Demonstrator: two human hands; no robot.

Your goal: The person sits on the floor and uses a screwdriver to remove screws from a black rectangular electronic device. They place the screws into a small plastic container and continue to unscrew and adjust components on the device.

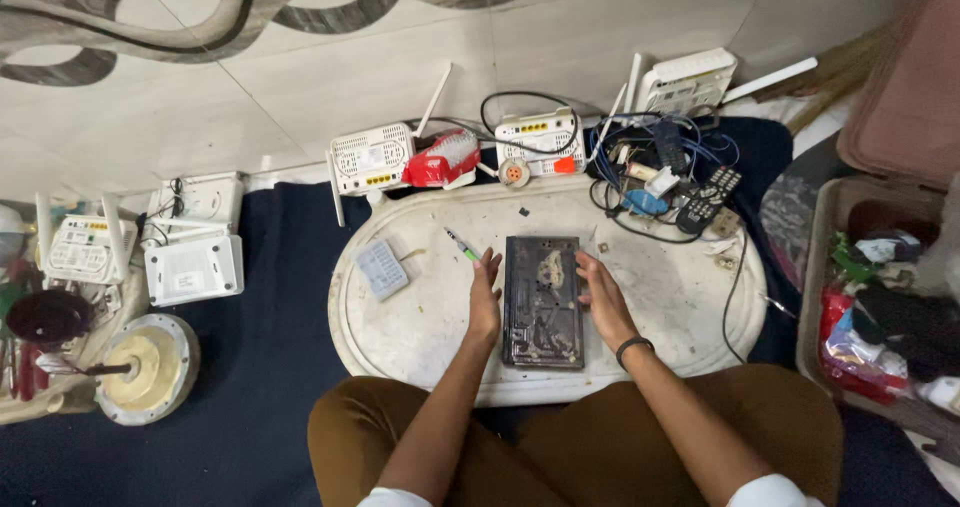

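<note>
White oval tray [420,337] on navy cloth, L hand [485,302] & R hand [603,302] fingers open, flanking dark rect. panel [542,302], white labelled routers [372,159] behind

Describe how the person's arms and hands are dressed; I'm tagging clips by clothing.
Both forearms are bare. Short white sleeves show at the bottom edge of the view. The right hand has a thin black band around its wrist. The left hand wears nothing; no gloves on either.
</note>
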